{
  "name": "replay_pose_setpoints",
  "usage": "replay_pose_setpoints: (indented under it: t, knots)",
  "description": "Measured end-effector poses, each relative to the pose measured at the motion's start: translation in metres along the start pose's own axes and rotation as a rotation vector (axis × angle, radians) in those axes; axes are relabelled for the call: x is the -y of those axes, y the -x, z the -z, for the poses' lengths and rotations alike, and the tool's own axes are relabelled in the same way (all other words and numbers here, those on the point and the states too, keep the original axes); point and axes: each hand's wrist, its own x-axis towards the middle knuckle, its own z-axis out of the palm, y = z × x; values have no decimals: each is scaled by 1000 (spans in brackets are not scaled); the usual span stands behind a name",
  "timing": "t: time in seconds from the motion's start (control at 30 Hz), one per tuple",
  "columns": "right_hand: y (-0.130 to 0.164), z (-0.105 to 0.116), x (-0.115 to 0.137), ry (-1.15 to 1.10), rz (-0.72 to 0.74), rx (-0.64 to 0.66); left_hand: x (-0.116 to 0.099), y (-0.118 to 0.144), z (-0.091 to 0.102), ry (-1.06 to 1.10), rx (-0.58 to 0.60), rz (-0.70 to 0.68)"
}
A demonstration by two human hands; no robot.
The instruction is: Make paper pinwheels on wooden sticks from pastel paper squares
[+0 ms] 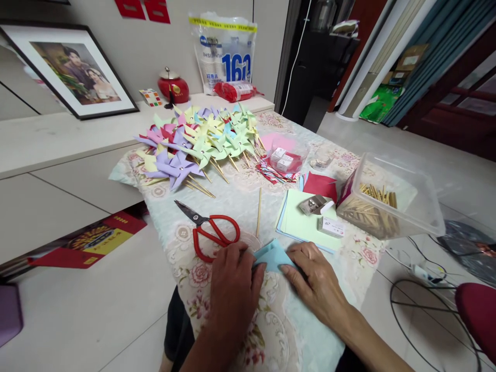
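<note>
Fingertips of left hand (232, 289) and right hand (315, 281): pressed flat, pinning folded light-blue paper square (272, 257) at near table edge. Just beyond: red-handled steel scissors (211, 231), thin wooden skewer (259, 212). Farther: heap of pastel paper pinwheels (201, 139). Risk: crooked crease if sheet slides on patterned cloth.

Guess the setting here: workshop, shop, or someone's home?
Probably a home room used for crafts: a framed portrait leans on a low cabinet, a floral-cloth table holds finished paper pinwheels, and curtains hang at the right.
</note>
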Motion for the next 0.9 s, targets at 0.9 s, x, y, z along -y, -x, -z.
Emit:
replay_pose_setpoints:
  t: [0.9]
  knots:
    - [17,-2,9,395,411,64,-11,36,-1,-63,19,-263]
